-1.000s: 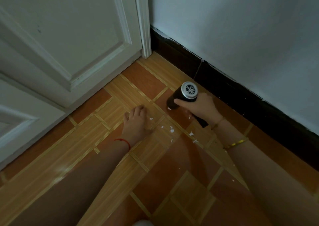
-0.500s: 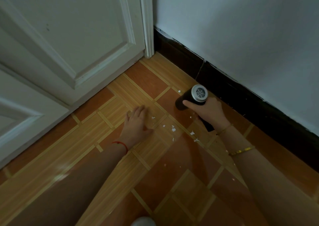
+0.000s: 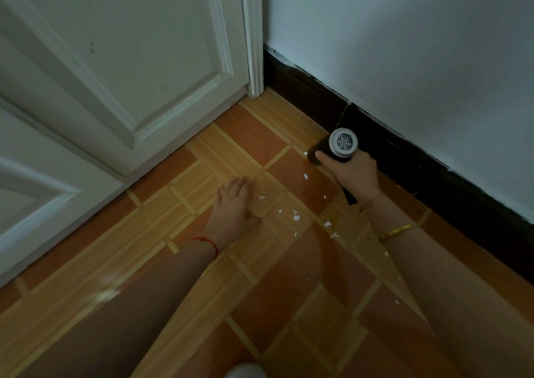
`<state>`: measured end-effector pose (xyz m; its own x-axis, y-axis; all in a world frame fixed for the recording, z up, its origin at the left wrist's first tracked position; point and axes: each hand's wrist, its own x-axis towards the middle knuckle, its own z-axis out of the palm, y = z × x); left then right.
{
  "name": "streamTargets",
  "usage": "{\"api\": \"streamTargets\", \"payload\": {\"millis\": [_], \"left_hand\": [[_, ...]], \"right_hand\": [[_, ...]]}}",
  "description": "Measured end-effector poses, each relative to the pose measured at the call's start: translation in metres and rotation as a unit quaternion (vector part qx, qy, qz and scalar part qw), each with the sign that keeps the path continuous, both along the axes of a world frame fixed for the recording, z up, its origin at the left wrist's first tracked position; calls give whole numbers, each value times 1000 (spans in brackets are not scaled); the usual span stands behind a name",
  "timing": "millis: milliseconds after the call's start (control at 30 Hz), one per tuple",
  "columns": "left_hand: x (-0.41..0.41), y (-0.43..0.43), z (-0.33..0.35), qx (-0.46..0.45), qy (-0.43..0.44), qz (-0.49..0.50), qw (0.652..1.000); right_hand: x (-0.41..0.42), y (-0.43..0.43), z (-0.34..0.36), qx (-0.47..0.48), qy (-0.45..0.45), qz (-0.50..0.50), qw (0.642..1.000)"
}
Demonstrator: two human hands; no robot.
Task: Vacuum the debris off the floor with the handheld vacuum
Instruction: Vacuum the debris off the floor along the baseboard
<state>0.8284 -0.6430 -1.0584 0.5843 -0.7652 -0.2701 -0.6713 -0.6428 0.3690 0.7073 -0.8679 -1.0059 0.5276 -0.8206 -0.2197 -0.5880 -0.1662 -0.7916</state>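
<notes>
Change: you are moving the handheld vacuum (image 3: 332,149) from the floor middle toward 2 o'clock, to the black baseboard (image 3: 404,152) | right hand (image 3: 354,175) is wrapping around it | left hand (image 3: 234,210) is lying spread flat on the tiles | white paper scraps (image 3: 295,216) are still lying at 6 o'clock of the nozzle, so most debris is waiting.

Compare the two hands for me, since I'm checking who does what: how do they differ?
The right hand is closed around the handheld vacuum near the black baseboard; the left hand lies flat and empty on the floor. Both sit beside the white debris.
</notes>
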Motion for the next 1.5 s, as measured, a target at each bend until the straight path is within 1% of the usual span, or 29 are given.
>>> {"api": "streamTargets", "payload": {"millis": [200,367,500,600,700,833,933,1000,1133,1233,1367,1500], "left_hand": [[2,2,-4,-6,6,3,1000],[1,3,-6,-5,0,-1,1000],[2,3,-7,-13,2,3,1000],[0,2,-6,-8,3,2,1000],[-2,-1,-5,-3,4,-6,1000],[-5,-3,-4,-6,3,-14,1000],[-6,-1,-3,-7,-4,-18,1000],[-7,0,-2,-5,-3,-15,1000],[-7,5,0,0,0,-5,1000],[-4,10,4,3,5,6,1000],[-1,17,7,12,12,15,1000],[-2,18,9,19,17,19,999]], "right_hand": [[19,-6,3,47,14,49,998],[18,-6,0,12,22,37,999],[4,-6,9,51,50,68,995],[-11,0,15,35,54,90,994],[-22,4,13,48,63,103,992],[-25,7,6,-13,69,95,993],[-24,16,9,33,62,108,992],[-20,26,10,45,49,126,990],[-7,52,8,75,13,204,976],[3,69,3,47,10,235,971],[10,78,0,-29,3,212,977],[4,72,6,18,36,248,968]]}}
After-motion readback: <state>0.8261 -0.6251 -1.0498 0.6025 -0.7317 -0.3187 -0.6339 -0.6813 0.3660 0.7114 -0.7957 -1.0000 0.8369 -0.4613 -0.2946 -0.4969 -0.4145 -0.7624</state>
